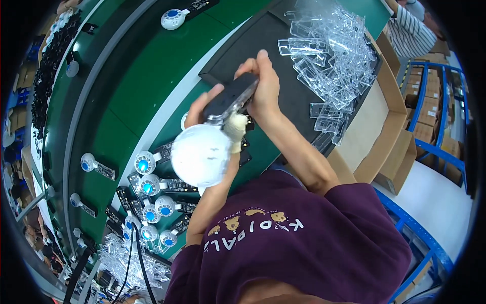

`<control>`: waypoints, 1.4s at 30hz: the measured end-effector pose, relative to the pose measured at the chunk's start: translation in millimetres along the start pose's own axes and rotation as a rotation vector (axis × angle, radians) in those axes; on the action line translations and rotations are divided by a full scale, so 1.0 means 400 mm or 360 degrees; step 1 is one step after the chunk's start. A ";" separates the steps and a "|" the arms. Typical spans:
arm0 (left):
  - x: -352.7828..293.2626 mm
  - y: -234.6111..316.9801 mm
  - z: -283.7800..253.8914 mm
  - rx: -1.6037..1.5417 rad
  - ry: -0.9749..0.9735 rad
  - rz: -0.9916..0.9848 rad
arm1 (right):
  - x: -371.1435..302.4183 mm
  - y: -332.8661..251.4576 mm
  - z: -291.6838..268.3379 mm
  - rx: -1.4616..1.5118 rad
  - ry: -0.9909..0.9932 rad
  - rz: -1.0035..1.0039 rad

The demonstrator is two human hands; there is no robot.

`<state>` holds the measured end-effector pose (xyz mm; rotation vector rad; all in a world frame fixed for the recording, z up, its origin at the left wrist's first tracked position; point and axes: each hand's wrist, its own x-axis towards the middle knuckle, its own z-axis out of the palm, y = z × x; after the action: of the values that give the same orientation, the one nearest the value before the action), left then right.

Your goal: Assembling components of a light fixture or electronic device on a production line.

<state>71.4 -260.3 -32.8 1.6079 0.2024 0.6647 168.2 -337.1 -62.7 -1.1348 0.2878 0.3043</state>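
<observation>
Between my two hands is a device with a large white round head [200,154] and a dark flat handle [226,101]. My left hand [201,105] is closed around the handle near the head, which hides much of the palm. Something pale yellow, like finger covers [236,127], wraps fingers beside the head. My right hand [267,87] grips the handle's far end, thumb pointing up. Just left of the device, several small white discs with blue centres [144,163] lie on the green bench, joined to black circuit boards [179,185].
Clear plastic cases [334,66] are heaped on a dark tray [243,45] at right, beside a cardboard box [372,137]. More clear cases [129,261] lie lower left, near black cables [137,253]. A green conveyor belt [126,96] carries similar units. A person in a striped sleeve [412,33] is far right.
</observation>
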 end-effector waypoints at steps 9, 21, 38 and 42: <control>0.060 -0.074 0.004 -0.0145 0.0076 -0.0341 | 0.085 0.039 -0.009 -0.0544 -0.0175 0.0002; 0.430 -0.377 -0.414 0.1278 0.0155 -0.0640 | 0.295 -0.169 -0.331 -0.3280 -0.0700 -0.1635; 0.152 -0.200 0.025 -0.2194 -0.0476 -0.1518 | 0.158 -0.111 -0.171 -0.1931 0.0011 -0.1128; 0.091 -0.158 0.108 -0.2337 -0.0635 -0.1732 | 0.056 -0.103 0.011 -0.0016 -0.0952 -0.0306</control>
<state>139.1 -268.5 -82.8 0.0449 0.1788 -0.3864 204.9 -347.1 -34.7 -1.0220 -0.3488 0.4576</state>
